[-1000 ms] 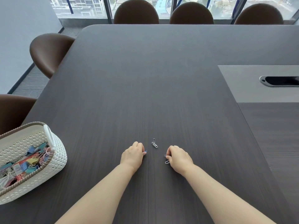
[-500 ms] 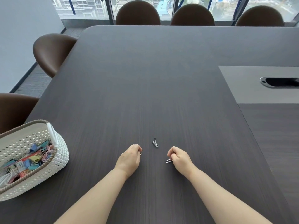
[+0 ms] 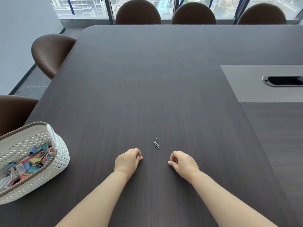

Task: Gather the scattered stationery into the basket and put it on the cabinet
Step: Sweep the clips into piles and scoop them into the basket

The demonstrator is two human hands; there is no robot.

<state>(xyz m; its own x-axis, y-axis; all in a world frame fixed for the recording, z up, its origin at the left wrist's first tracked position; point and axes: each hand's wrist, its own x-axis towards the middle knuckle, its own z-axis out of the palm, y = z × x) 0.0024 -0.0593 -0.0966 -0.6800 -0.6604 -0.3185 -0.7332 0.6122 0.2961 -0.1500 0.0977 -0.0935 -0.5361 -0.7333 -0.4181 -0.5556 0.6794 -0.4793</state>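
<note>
I pinch paper clips in both curled hands, left hand [image 3: 127,161] and right hand [image 3: 183,163]; linked clips [image 3: 156,143] wait on the table [image 3: 147,79], then the basket [image 3: 62,154].

The dark wood-grain table [image 3: 147,79] lies bare ahead of both hands; only a small cluster of silver paper clips [image 3: 156,143] sits between and just beyond them; the white woven plastic basket [image 3: 54,163] stands well to the left, its path seemingly unobstructed; brown rounded chairs [image 3: 52,53] ring the edges.
</note>
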